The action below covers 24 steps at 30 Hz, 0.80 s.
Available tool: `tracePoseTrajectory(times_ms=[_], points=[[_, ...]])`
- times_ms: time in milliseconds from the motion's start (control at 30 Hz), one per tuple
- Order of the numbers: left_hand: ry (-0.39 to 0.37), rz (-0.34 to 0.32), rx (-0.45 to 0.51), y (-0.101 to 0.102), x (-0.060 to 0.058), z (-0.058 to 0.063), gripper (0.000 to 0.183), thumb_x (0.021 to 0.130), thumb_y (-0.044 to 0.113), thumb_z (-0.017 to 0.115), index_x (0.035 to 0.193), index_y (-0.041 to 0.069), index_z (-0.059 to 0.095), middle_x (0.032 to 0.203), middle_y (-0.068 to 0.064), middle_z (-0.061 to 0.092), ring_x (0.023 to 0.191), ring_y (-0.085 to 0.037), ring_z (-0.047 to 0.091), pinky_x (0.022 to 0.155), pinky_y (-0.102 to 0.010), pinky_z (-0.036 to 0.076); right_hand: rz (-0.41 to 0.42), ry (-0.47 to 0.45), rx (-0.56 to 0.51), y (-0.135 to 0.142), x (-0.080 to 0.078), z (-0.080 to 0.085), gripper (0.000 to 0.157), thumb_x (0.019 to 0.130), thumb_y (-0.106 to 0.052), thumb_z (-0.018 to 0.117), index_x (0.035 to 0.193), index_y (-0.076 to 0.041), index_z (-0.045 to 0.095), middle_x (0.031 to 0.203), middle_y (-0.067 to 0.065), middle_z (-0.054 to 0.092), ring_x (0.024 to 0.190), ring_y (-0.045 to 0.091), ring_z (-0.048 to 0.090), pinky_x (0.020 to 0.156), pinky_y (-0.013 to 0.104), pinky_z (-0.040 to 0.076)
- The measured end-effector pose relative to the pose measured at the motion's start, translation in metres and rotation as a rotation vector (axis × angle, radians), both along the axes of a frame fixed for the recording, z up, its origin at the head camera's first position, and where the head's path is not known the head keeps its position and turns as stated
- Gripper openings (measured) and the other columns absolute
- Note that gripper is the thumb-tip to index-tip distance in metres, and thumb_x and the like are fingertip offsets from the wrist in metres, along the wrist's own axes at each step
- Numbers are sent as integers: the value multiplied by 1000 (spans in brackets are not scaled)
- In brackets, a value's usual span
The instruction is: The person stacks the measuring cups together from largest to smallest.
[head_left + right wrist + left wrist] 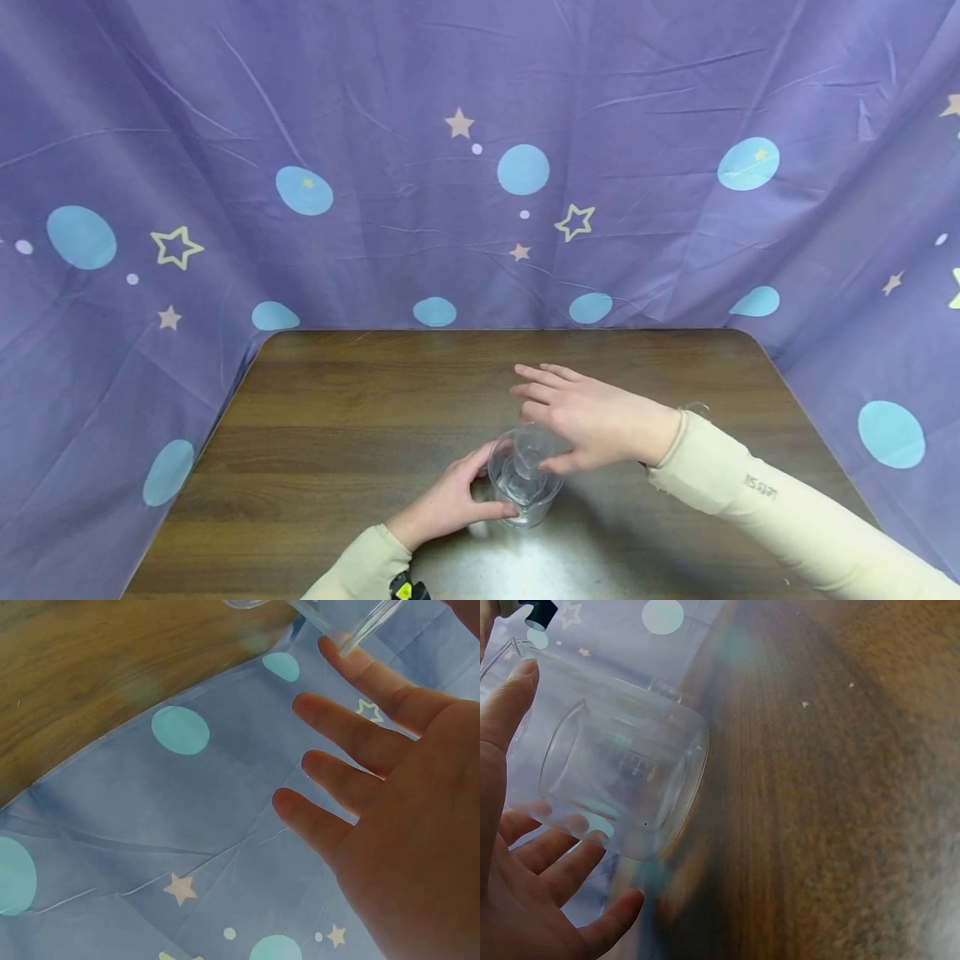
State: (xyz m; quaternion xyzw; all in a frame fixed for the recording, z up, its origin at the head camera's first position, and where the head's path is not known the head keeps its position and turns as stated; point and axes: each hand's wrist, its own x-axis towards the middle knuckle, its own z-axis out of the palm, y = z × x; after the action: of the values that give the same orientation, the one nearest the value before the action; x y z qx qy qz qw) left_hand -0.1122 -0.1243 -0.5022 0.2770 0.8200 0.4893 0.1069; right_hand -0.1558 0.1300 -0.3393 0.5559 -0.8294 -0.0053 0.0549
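A large clear beaker stands on the table, spout and rim facing up. My left hand holds it from the left, thumb on the near side and fingers around the far side. Inside it sits a smaller clear beaker with printed markings. Over the mouth, my right hand pinches another small clear vessel between thumb and index finger; its other fingers spread out. In the right wrist view, the clear rim meets the index fingertip, while the rest is mostly cut off by the frame's edge.
The brown wood-grain table has rounded far corners. A purple curtain with stars and blue dots surrounds it at the back and both sides. Light glares off the table's near part.
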Motion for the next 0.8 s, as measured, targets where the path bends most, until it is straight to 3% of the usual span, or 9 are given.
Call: tracePoseTrajectory(times_ms=[800], points=[[17, -2, 4, 0, 0, 1, 91, 85, 34, 87, 160, 12, 40, 154, -8, 54, 134, -23, 55, 108, -39, 50, -4, -5, 48, -8, 1, -23, 51, 80, -48, 86, 112, -12, 68, 140, 13, 63, 146, 38, 44, 119, 54, 38]])
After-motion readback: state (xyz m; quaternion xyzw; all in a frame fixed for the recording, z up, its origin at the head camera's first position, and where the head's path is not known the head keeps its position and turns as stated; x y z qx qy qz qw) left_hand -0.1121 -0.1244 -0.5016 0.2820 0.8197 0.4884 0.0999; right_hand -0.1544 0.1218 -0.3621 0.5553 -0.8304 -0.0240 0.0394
